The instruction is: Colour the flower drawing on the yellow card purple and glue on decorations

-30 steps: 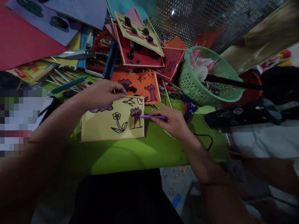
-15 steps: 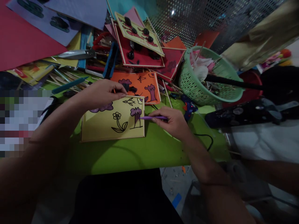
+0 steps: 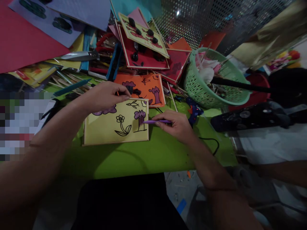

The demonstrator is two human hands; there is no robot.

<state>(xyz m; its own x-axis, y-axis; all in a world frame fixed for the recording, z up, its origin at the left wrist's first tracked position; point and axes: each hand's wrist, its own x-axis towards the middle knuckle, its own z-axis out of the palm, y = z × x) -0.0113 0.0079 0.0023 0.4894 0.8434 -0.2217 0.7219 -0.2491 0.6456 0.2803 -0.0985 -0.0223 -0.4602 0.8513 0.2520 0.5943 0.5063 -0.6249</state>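
A yellow picture card (image 3: 103, 129) with thin wooden strips along its edges lies on the green tabletop. It bears black line drawings of a flower, a bird and a tree, and the tree is coloured purple. My right hand (image 3: 176, 124) is closed around a purple marker (image 3: 153, 121), whose tip touches the tree trunk near the card's right edge. At the card's top edge, my left hand (image 3: 110, 92) has its fingers bent and pinched on the border. The left hand covers part of a purple-coloured shape at the card's upper left.
Behind the card lies an orange picture (image 3: 157, 91). Framed red and yellow pictures (image 3: 144, 35) are stacked farther back. A green basket (image 3: 203, 86) stands at right, near a dark blue glue gun (image 3: 193, 110) with a black cord. Scissors (image 3: 76, 56) lie at left.
The marker tip has shifted slightly down the tree trunk, and more of the trunk is purple. My left hand stays at the card's top edge.
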